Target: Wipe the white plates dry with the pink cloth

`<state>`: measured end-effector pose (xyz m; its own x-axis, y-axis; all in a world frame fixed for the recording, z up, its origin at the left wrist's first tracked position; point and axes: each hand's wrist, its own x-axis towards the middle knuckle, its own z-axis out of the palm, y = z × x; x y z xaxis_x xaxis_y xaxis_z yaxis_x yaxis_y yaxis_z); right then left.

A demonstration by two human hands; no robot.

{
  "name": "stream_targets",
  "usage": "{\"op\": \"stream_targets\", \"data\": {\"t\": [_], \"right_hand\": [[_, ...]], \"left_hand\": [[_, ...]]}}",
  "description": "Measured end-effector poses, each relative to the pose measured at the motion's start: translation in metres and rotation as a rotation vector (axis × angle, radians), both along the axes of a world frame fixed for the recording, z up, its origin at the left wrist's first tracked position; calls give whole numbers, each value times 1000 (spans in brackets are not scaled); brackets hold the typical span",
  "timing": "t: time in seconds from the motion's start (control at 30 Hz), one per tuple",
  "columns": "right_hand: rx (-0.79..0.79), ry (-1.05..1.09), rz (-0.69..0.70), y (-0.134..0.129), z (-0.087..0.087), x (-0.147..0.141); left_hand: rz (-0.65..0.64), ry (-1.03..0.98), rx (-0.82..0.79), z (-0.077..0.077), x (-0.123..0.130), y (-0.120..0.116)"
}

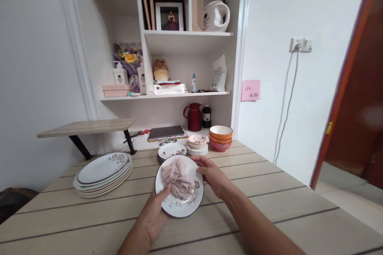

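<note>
A round white plate [182,209] with a dark rim and a brown floral print is held tilted over the table, facing me. On its face lies a crumpled pale pink cloth [178,177]. My left hand [157,209] grips the lower left rim, thumb on top against the cloth's edge and fingers beneath. At the upper right rim, my right hand [211,173] has closed on the plate, its fingers partly hidden behind it. Just beyond the plate sits a stack of similar plates [170,150].
Large oval plates [103,169] are stacked at the left, near a small raised shelf [89,126]. Small dishes [197,145] and stacked bowls [220,137] stand at the back right. Behind are a red jug [194,117], a dark bottle [206,116] and a dark flat laptop-like object [166,132].
</note>
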<state>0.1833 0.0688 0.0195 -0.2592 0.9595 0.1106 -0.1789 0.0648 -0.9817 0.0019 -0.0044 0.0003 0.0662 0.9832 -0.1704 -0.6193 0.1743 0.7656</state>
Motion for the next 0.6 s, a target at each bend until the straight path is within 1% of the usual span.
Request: {"op": "stream_targets", "data": {"t": [0.13, 0.2, 0.37, 0.6], "right_hand": [[111, -33, -127, 1, -2, -5], [136, -37, -168, 1, -3, -8], [171, -25, -208, -1, -5, -12], [181, -28, -246, -3, -3, -14]], "left_hand": [[-18, 7, 16, 0, -1, 0], [-23, 10, 13, 0, -1, 0], [-24, 9, 25, 0, -1, 0], [-26, 26, 26, -1, 0, 1]]}}
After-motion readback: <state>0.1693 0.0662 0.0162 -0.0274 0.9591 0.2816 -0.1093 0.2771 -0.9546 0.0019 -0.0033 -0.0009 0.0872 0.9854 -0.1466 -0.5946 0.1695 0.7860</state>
